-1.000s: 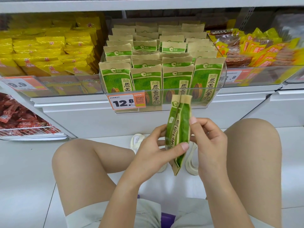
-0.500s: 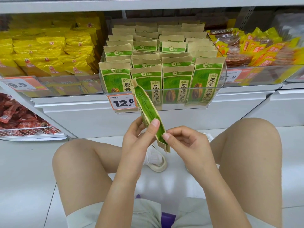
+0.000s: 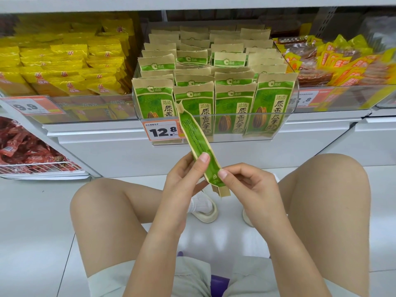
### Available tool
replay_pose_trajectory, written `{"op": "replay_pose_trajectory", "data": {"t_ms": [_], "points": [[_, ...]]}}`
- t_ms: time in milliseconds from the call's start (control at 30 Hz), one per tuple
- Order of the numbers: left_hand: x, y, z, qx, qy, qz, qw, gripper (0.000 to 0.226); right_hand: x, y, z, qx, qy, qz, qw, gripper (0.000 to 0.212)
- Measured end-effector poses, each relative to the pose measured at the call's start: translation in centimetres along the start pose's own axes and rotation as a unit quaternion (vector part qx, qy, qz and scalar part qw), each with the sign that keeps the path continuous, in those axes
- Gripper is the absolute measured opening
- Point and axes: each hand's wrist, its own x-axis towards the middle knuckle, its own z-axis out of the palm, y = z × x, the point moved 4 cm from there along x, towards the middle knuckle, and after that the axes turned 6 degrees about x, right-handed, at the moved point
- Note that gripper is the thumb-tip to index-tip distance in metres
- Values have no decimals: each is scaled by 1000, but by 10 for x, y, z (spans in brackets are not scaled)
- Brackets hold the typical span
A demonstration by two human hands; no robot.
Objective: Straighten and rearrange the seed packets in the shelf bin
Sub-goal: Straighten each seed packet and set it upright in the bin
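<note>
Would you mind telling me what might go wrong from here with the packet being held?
Both hands, left hand and right hand, only pinch the lower end of the tilted seed packet, so it may slip. Its top corner sits near the price tag and could snag it. Pushing it into the full clear bin may topple the front row.

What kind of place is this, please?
Most likely a shop aisle: a price tag reading 12.8 hangs on a clear shelf bin of green seed packets, with yellow snack bags stocked alongside.
</note>
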Motion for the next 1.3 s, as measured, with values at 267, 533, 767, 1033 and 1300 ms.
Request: {"op": "replay_pose_trajectory", "data": {"t_ms": [267, 533, 767, 1033, 1300], "points": [[-6, 4, 14, -54, -33, -18, 998, 44, -1, 7, 10, -40, -22, -27, 999, 18], [-5, 8, 11, -37, -21, 20, 999, 38, 3, 8, 4, -46, 51, -43, 997, 46], [8, 27, 5, 15, -66, 77, 995, 28, 49, -35, -30, 14, -43, 49, 998, 43], [55, 104, 43, 155, -103, 200, 962, 34, 105, -100, -54, -14, -126, -1, 992, 28], [121, 171, 33, 508, 26, 285, 813, 48, 172, -154, -81, -6, -13, -167, 986, 37]]}}
